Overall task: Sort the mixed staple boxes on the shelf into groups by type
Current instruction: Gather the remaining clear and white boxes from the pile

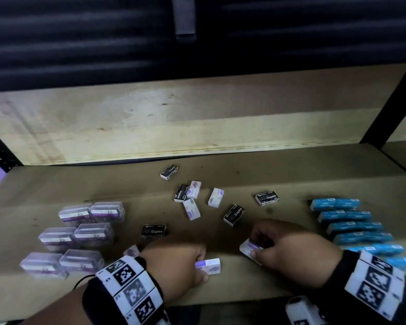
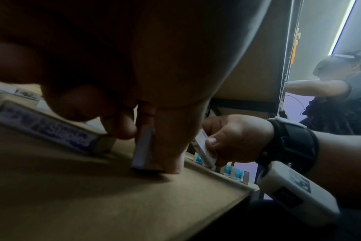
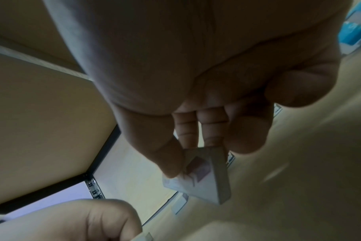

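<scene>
My left hand (image 1: 197,266) pinches a white-and-purple staple box (image 1: 209,266) standing on its edge on the brown shelf (image 1: 127,191); the left wrist view shows that box (image 2: 143,151) between thumb and fingers. My right hand (image 1: 263,247) grips a second white-and-purple box (image 1: 250,247), tilted just above the shelf, also seen as the box (image 3: 206,176) in the right wrist view. Loose between them and the back lie black "Staples" boxes (image 1: 233,215) and more white-and-purple boxes (image 1: 215,197).
Clear purple-labelled cases (image 1: 75,235) stand grouped at the left. Blue boxes (image 1: 354,227) sit in rows at the right. A pale wooden back panel (image 1: 174,118) closes the shelf, with a black upright (image 1: 389,99) at the right. Another person (image 2: 340,91) stands beyond.
</scene>
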